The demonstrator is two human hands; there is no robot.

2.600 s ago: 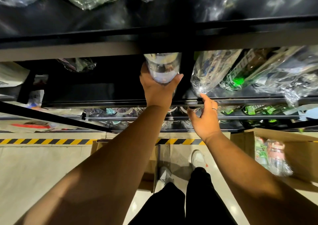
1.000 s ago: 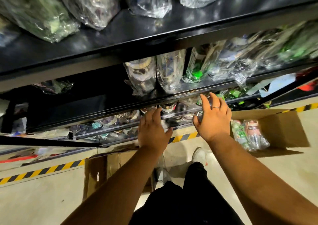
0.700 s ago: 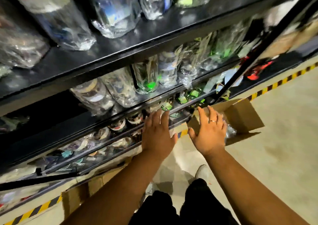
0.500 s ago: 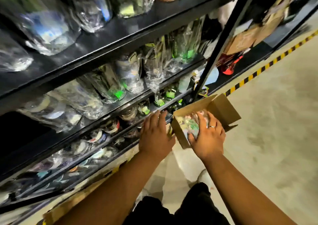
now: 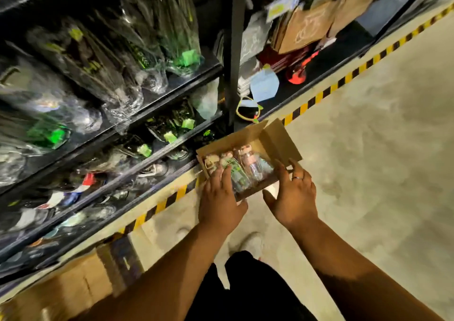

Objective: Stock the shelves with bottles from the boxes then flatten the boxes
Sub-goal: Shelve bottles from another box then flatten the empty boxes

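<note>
An open cardboard box (image 5: 282, 139) stands on the floor by the foot of the black shelves (image 5: 157, 99). Inside lie a few plastic-wrapped bottles (image 5: 248, 167) with pink and green labels. My left hand (image 5: 219, 198) hovers over the box's near left corner, fingers spread and straight, fingertips at the wrapped bottles. My right hand (image 5: 293, 198) is over the box's near right edge, fingers spread, a ring on one finger. Neither hand holds anything. The shelves carry several wrapped bottles (image 5: 137, 58).
A second cardboard box (image 5: 73, 286) lies at lower left by the shelf foot. Yellow-black hazard tape (image 5: 344, 80) runs along the floor beside the shelves. A black upright post (image 5: 232, 50) divides the shelving; brown paper bags (image 5: 302, 26) and a blue mask (image 5: 264, 86) sit right of it. My shoe (image 5: 253, 244) is below the box.
My left hand let go of the bottle on the shelf. My view swung right and down, and both hands dropped from the shelf edge to the open box on the floor.
</note>
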